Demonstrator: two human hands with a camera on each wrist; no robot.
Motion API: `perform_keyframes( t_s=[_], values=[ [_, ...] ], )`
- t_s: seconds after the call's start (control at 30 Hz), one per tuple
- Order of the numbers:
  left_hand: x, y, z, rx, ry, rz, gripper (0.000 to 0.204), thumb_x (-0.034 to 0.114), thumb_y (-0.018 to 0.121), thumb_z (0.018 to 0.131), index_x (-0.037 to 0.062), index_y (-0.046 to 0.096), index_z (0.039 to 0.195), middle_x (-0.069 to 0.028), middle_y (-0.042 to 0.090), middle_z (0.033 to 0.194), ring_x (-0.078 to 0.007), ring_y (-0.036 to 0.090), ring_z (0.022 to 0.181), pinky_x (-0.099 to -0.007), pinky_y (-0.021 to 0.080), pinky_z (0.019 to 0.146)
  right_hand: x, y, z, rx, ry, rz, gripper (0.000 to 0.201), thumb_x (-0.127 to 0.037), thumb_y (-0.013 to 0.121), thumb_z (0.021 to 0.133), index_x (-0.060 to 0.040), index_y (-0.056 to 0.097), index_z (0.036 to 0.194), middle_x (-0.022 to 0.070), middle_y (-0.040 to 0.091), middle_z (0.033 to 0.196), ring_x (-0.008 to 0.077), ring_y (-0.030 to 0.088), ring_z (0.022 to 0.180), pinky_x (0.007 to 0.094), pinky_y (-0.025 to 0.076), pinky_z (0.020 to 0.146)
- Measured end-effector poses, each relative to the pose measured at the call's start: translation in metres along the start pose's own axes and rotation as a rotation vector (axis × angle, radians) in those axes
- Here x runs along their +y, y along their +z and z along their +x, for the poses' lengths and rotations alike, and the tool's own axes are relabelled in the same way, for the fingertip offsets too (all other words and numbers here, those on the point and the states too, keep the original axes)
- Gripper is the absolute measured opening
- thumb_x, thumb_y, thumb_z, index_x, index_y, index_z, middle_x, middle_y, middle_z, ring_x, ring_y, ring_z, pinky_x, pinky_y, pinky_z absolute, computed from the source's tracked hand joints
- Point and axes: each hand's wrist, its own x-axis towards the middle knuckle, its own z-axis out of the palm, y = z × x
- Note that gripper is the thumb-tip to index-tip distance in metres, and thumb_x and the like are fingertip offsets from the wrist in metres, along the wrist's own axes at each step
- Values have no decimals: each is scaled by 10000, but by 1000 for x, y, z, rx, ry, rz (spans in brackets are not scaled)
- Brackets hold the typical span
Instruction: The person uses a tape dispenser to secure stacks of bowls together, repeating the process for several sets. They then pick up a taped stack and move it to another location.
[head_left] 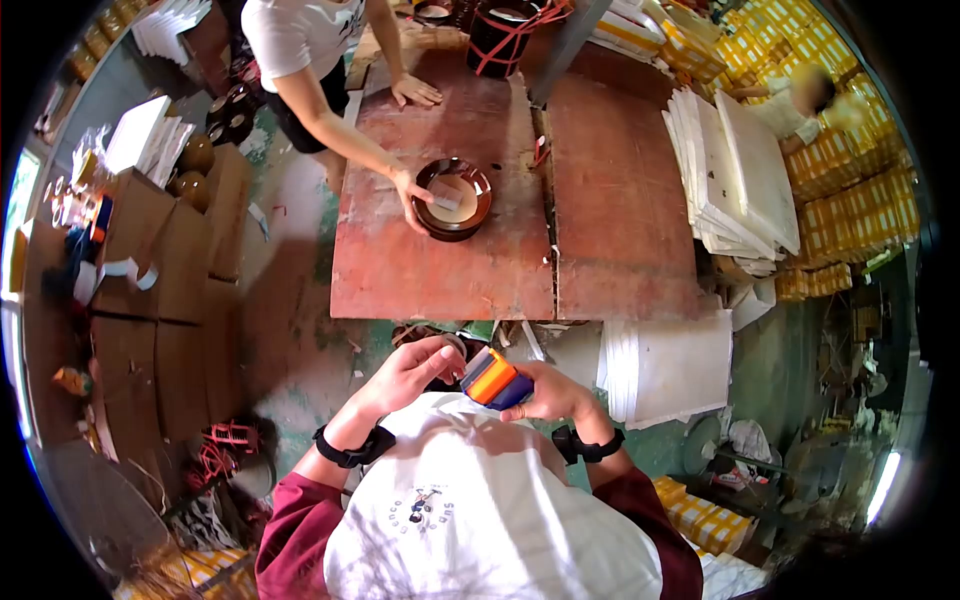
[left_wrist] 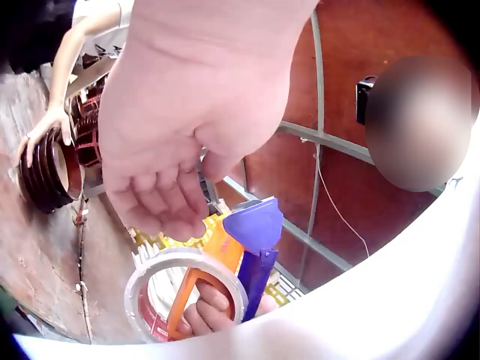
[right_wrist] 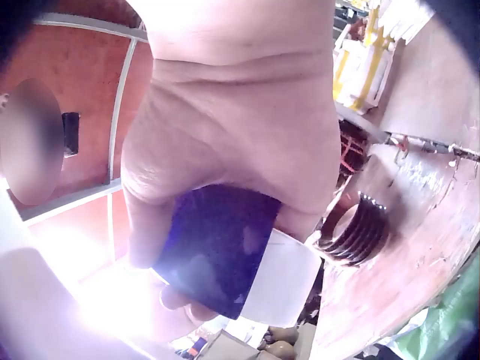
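Held in the right hand (head_left: 550, 392) (right_wrist: 232, 135) is an orange and blue tape dispenser (head_left: 492, 380) (left_wrist: 259, 226) (right_wrist: 217, 244), close to the white shirt. The left wrist view shows right-hand fingers (left_wrist: 206, 311) through the dispenser's orange frame, and a wide tape roll (left_wrist: 137, 281) on it. Just left of the dispenser is the left hand (head_left: 405, 372) (left_wrist: 191, 112), its fingers loosely bent and nothing plainly in them. Whether its fingertips touch the tape's end cannot be told.
Across the red table (head_left: 630, 200), another person (head_left: 300, 45) has one hand on a stack of brown bowls (head_left: 455, 232) and one on the tabletop. A strapped dark container (head_left: 497, 42) stands behind. White foam sheets (head_left: 705, 165) lie at right; cardboard boxes (head_left: 180, 260) stand left.
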Motion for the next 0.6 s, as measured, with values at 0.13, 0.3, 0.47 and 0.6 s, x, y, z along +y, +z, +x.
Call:
perform_keyframes(
  t_s=[0.13, 0.3, 0.47, 0.6],
  values=[
    [-1, 22, -25, 85, -31, 25, 397, 367, 500, 1068, -8, 624, 1101, -38, 642, 1003, -117, 600, 944, -284, 506, 847, 2, 0, -6, -56, -29, -7, 590, -281, 910, 735, -34, 641, 1198, 71, 730, 1027, 145, 651, 917, 321, 512, 875],
    [5, 51, -49, 195, -110, 232, 295, 257, 590, 1037, -25, 656, 1090, -41, 682, 937, -97, 605, 865, -281, 508, 793, -5, 15, -11, -85, -109, 7, 603, -248, 907, 728, -28, 628, 1215, 100, 736, 1007, 145, 660, 884, 323, 518, 848],
    [10, 59, -64, 244, -95, 227, 163, 121, 633, 982, -36, 658, 1022, -35, 684, 872, -84, 597, 850, -286, 513, 799, 5, 31, -14, -140, -150, -2, 596, -189, 893, 719, -14, 622, 1221, 101, 740, 994, 148, 665, 864, 328, 525, 830],
    [8, 59, -67, 374, -91, 366, 64, 21, 622, 939, -39, 638, 952, -101, 682, 851, -152, 625, 795, -306, 520, 738, -9, 39, -12, -69, -81, -34, 597, -169, 891, 711, -26, 624, 1226, 92, 742, 971, 148, 665, 850, 322, 525, 822]
  ],
)
